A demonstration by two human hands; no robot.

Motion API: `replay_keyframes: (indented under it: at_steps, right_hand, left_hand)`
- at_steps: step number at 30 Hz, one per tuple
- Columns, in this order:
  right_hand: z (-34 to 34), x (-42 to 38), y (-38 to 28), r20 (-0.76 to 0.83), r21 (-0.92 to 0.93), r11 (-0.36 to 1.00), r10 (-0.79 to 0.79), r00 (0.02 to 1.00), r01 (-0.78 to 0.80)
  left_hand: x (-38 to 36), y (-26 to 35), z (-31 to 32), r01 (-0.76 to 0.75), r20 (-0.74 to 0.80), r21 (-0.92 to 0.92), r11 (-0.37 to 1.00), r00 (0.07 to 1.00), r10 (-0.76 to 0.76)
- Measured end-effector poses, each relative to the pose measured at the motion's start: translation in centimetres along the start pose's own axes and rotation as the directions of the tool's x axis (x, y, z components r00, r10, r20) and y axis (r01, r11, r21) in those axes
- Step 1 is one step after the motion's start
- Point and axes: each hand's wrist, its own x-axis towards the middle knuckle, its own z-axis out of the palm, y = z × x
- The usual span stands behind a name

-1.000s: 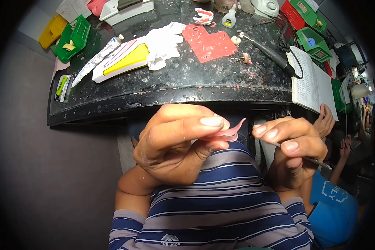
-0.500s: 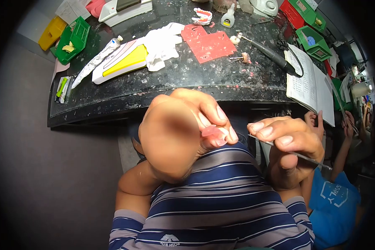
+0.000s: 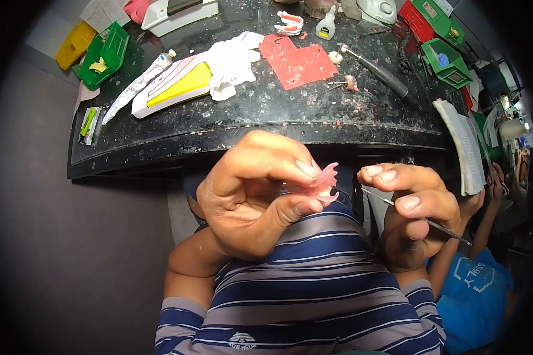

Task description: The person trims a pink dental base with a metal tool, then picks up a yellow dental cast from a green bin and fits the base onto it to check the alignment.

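A thin pink piece with curved, scalloped edges (image 3: 324,181), like a denture base, is pinched between the thumb and fingers of my left hand (image 3: 251,192), in front of the bench edge. To its right, my right hand (image 3: 419,207) grips a slim metal tool (image 3: 450,231) between thumb and fingers. The tool's thin end points left toward the pink piece, and a gap separates the two. Its other end sticks out at the lower right, below the fingers.
On the black bench (image 3: 231,127) lie a pink wax sheet (image 3: 299,64), a white cloth (image 3: 234,62), a yellow-and-white box (image 3: 177,87), a tube (image 3: 139,83), a handpiece (image 3: 379,74) and a bottle (image 3: 326,25). A co-worker in blue (image 3: 474,290) holds a notebook (image 3: 463,145) at the right.
My left hand has turned, bringing the pink piece upright between thumb and fingertips. My right hand has shifted slightly right. The notebook at the right has been lifted and moved right by the co-worker.
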Motion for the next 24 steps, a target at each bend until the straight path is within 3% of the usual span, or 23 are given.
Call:
replay_keyframes:
  at_steps: [5, 7, 8, 11, 12, 18, 22, 24]
  right_hand:
    - [0.3, 0.1, 0.3, -0.032, 0.046, 0.996, -0.074, 0.997, 0.076]
    - [0.2, 0.5, 0.0, 0.068, 0.024, 0.994, -0.109, 0.992, 0.107]
    - [-0.7, 1.2, -0.1, 0.193, 0.012, 0.996, -0.093, 0.977, 0.092]
    - [-0.2, 1.3, -1.2, 0.189, -0.063, 0.998, 0.033, 0.982, -0.021]
    - [0.2, 0.9, -0.9, 0.137, -0.077, 0.997, 0.035, 0.99, -0.024]
    - [0.0, 1.1, -1.3, 0.194, -0.109, 0.99, 0.105, 0.975, -0.085]
    - [-0.3, 1.2, -1.1, 0.251, -0.128, 0.987, 0.126, 0.96, -0.096]
    - [0.1, 0.4, -0.1, 0.142, -0.059, 0.998, 0.027, 0.99, -0.019]
  left_hand:
    - [-0.5, 0.3, 0.5, 0.01, -0.029, -0.039, 0.999, 1.0, -0.011]
    - [-0.5, 0.2, 0.6, 0.006, -0.048, -0.072, 0.997, 0.999, -0.01]
    - [-0.5, 0.2, 0.6, -0.003, -0.013, -0.049, 0.999, 1.0, 0.003]
    - [-0.4, 0.0, 0.4, -0.016, 0.025, -0.027, 1.0, 1.0, 0.016]
    - [-0.4, 0.1, 0.3, -0.016, 0.028, -0.028, 0.999, 0.999, 0.017]
    - [-0.5, -0.3, 0.3, 0.0, 0.006, -0.066, 0.998, 1.0, 0.0]
    - [-0.4, 0.1, 0.5, 0.037, -0.03, 0.021, 0.999, 0.999, -0.037]
    - [-0.2, 0.1, 0.2, 0.032, -0.013, 0.057, 0.998, 0.999, -0.032]
